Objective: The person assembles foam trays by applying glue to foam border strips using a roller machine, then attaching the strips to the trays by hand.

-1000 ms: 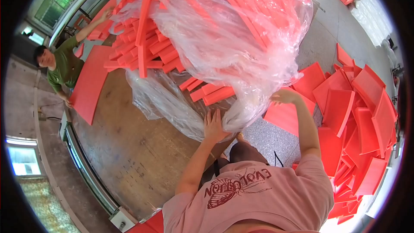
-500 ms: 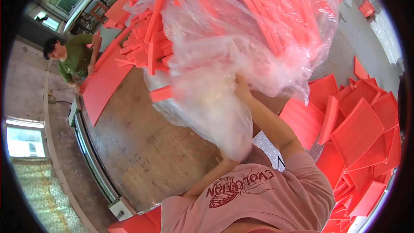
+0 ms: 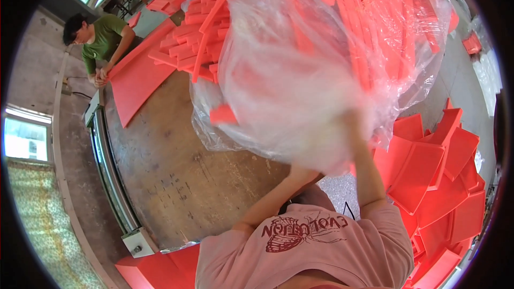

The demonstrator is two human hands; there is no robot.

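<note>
to handle the clear plastic bag (image 3: 278, 91) well, the left hand (image 3: 303, 172), mostly hidden at its lower edge, would best steady the film low down, while the right hand (image 3: 350, 120), blurred against the plastic, lifts evenly so nothing snags or tears. whether either grip is clamped on the film or has its fingers apart, i cannot tell. the bag lies over the far right part of the brown wooden surface (image 3: 182, 144), beside loose red foam strips (image 3: 193, 37) on its left. from left to right: a short red foam block (image 3: 222, 114) shows at its left corner; the middle is cloudy and blurred; at right, glossy, creased film covers long red foam lengths (image 3: 375, 27).
</note>
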